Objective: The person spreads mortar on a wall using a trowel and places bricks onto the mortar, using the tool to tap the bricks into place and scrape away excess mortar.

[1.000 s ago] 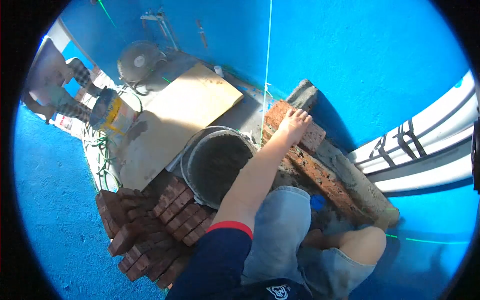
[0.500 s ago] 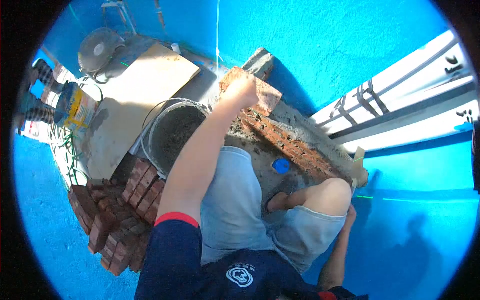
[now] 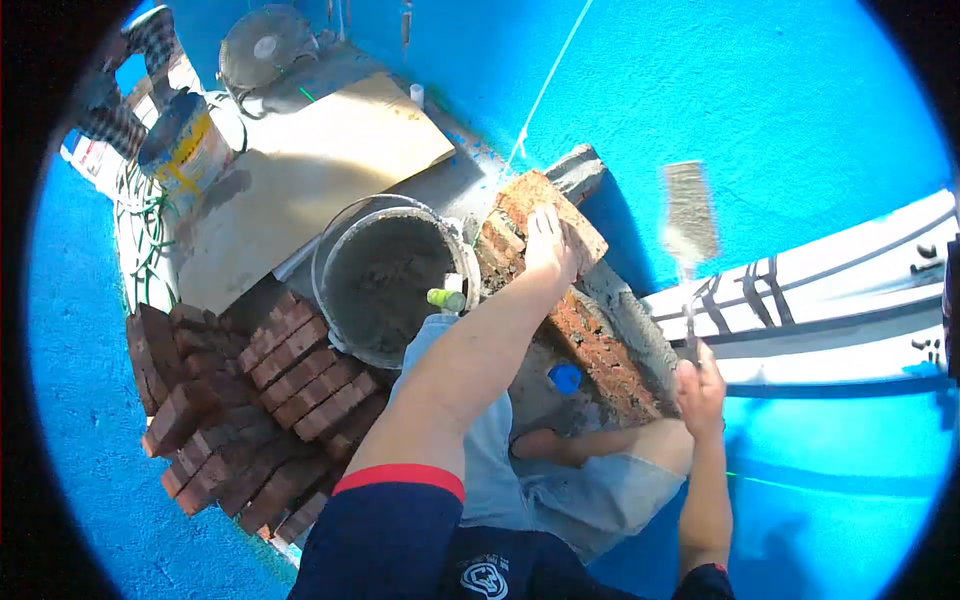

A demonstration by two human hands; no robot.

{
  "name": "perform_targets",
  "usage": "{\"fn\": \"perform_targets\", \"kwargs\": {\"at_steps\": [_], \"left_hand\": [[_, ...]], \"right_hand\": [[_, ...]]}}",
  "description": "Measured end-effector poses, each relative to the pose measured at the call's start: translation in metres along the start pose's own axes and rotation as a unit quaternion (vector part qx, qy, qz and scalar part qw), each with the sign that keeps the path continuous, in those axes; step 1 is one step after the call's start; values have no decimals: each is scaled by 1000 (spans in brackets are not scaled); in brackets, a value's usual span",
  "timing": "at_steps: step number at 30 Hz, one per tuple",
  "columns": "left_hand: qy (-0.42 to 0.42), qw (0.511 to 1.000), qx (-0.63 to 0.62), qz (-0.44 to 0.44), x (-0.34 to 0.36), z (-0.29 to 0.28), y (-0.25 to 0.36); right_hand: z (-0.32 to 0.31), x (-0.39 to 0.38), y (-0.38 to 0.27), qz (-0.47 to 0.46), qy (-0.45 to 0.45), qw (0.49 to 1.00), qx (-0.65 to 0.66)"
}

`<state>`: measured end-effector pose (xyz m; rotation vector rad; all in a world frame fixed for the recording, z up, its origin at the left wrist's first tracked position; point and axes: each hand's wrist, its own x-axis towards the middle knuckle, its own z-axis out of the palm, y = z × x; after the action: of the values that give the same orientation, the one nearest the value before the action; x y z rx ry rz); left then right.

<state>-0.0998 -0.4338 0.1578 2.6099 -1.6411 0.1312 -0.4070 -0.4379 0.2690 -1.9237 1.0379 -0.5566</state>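
My left hand (image 3: pixel 552 245) holds an orange-red brick (image 3: pixel 570 205) at the far end of a low brick course, fingers laid over its top. Its thumb is hard to make out. Grey mortar and red bricks of the course (image 3: pixel 620 350) run from there toward my right knee. My right hand (image 3: pixel 702 390) is closed round the handle of a trowel, raised to the right of the course. The mortar-smeared blade of the trowel (image 3: pixel 690 210) points up and is blurred. Left of the course, a bucket (image 3: pixel 325 265) contains grey mortar, with a light green handle (image 3: pixel 446 299) at its rim.
Stacked red bricks (image 3: pixel 290 370) stand at my left. Behind them lie a wooden board (image 3: pixel 350 130), a paint bucket (image 3: pixel 190 150) and a fan (image 3: pixel 262 48). A string (image 3: pixel 560 60) hangs by the blue wall. White panels (image 3: pixel 850 300) lean right; a blue cap (image 3: pixel 565 378) lies nearby.
My right hand has come up from beside my knee, and the trowel is now in view. My left hand stays at the brick, its fingers now flatter. The view has shifted.
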Motion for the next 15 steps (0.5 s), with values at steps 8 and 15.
{"fn": "perform_targets", "kwargs": {"at_steps": [8,15], "left_hand": [[-93,995,41,-6,4,-13,2],[-160,986,48,-3,12,-19,11]], "right_hand": [[85,75,-3,95,-54,994,24],[98,104,-9,38,-60,997,0]]}}
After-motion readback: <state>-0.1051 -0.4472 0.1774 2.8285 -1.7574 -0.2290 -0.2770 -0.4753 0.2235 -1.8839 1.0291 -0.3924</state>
